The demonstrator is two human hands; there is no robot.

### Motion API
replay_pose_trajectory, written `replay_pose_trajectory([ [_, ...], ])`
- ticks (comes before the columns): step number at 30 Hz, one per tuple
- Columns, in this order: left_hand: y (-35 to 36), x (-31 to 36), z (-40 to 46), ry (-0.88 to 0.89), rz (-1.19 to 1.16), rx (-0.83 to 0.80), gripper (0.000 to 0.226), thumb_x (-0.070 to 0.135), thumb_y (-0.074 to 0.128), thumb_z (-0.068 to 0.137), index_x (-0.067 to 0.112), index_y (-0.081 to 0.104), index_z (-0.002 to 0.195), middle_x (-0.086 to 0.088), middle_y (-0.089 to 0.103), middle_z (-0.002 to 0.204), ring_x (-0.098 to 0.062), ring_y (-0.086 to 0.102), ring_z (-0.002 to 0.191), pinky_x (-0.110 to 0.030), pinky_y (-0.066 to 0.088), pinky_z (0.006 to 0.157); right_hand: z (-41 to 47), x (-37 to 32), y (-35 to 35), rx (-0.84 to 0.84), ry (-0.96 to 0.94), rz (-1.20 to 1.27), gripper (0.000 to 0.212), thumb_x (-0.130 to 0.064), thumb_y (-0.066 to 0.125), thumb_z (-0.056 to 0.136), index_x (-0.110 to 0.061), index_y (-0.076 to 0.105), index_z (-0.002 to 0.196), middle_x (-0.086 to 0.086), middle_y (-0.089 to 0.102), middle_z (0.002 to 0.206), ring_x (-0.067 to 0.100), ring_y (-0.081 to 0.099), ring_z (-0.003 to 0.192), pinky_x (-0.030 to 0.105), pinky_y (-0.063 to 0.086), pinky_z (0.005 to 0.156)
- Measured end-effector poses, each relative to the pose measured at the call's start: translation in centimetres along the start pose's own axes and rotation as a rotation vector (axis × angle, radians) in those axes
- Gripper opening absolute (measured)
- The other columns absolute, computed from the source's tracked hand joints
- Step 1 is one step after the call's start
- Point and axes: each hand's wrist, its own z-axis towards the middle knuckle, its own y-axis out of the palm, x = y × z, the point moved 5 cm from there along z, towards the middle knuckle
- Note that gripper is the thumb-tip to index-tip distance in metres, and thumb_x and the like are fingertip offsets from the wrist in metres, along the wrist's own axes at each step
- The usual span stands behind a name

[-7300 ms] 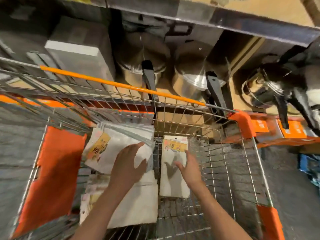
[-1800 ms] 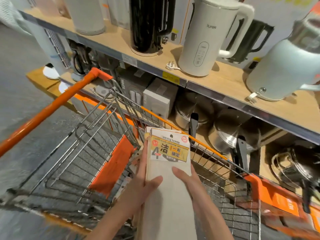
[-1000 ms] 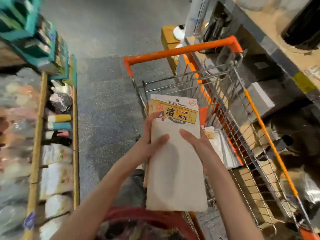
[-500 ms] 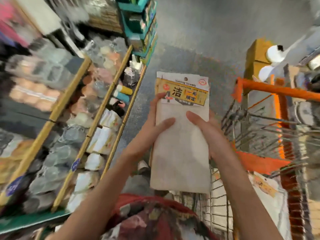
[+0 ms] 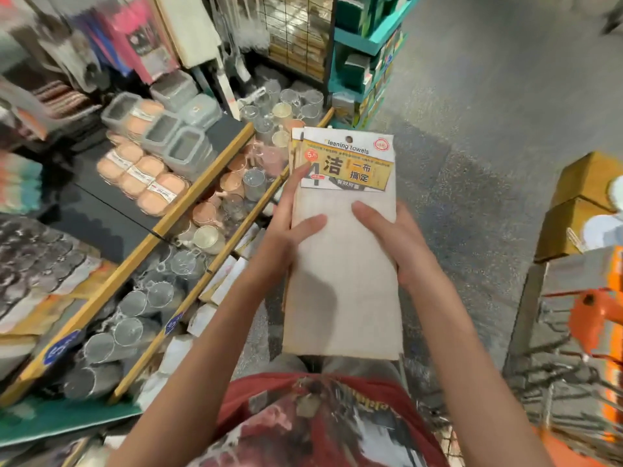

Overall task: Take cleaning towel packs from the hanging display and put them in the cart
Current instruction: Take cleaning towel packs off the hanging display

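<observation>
Item: towel packs (image 5: 344, 264), a stack held upright at centre. Left hand (image 5: 290, 237) and right hand (image 5: 394, 237) are clamped on its edges (thumbs across the front). Step judged: carrying. Cart (image 5: 590, 318) at 3 o'clock; a turn and lowering is needed.

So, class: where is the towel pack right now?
In the head view, the towel pack is centre frame, held upright between the left hand and right hand, with the glassware shelves to its left and the cart to its right.

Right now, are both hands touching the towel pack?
Touching. Head view: left hand and right hand grip the towel pack at its side edges, thumbs pressed on its front.
</observation>
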Motion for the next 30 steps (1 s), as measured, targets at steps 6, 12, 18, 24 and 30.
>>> replay_pose_trajectory([
  [6, -3.0, 1.0, 5.5, 0.038, 0.026, 0.136, 0.061, 0.0, 0.056, 0.082, 0.02, 0.035, 0.135, 0.009, 0.057, 0.127, -0.011, 0.058, 0.113, -0.03, 0.049, 0.089, 7.1, -3.7, 2.1, -0.157, -0.065, -0.127, 0.044, -0.034, 0.065, 0.087, -0.021, 0.051, 0.126, 0.0, 0.066, 0.117, 0.011, 0.067, 0.099, 0.025, 0.056, 0.076],
  [12, -3.0, 3.1, 13.3, 0.101, -0.004, 0.348, 0.058, 0.003, 0.056, 0.076, 0.03, 0.04, 0.125, 0.002, 0.048, 0.13, -0.015, 0.056, 0.111, -0.03, 0.052, 0.085, 17.0, -9.5, 2.7, -0.245, -0.171, -0.22, 0.07, -0.032, 0.064, 0.087, -0.031, 0.024, 0.145, -0.012, 0.043, 0.132, 0.006, 0.051, 0.119, 0.03, 0.044, 0.1],
  [18, -2.2, 5.6, 19.9, 0.157, -0.024, 0.491, 0.065, 0.003, 0.058, 0.087, 0.036, 0.035, 0.138, 0.017, 0.049, 0.129, -0.005, 0.06, 0.107, -0.023, 0.052, 0.079, 24.6, -16.2, 4.5, -0.463, -0.275, -0.33, 0.048, -0.033, 0.064, 0.087, -0.03, 0.043, 0.131, -0.012, 0.057, 0.121, 0.0, 0.061, 0.102, 0.014, 0.051, 0.076],
  [24, -4.6, 8.3, 23.9, 0.206, 0.14, 0.622, 0.066, 0.024, 0.067, 0.076, 0.049, 0.039, 0.13, 0.025, 0.048, 0.131, -0.005, 0.054, 0.117, -0.026, 0.048, 0.093, 30.1, -19.6, 8.7, -0.61, -0.226, -0.236, 0.032, -0.023, 0.064, 0.088, -0.022, 0.054, 0.118, -0.008, 0.067, 0.104, 0.006, 0.067, 0.089, 0.026, 0.056, 0.07],
  [30, -8.5, 11.7, 27.6, 0.278, 0.191, 0.681, 0.061, 0.019, 0.058, 0.08, 0.045, 0.035, 0.131, 0.049, 0.042, 0.118, 0.016, 0.048, 0.11, -0.009, 0.044, 0.084, 34.1, -22.8, 14.0, -0.702, -0.306, -0.258, 0.035, -0.028, 0.061, 0.089, -0.023, 0.054, 0.123, -0.014, 0.068, 0.106, 0.006, 0.067, 0.094, 0.024, 0.056, 0.071],
])
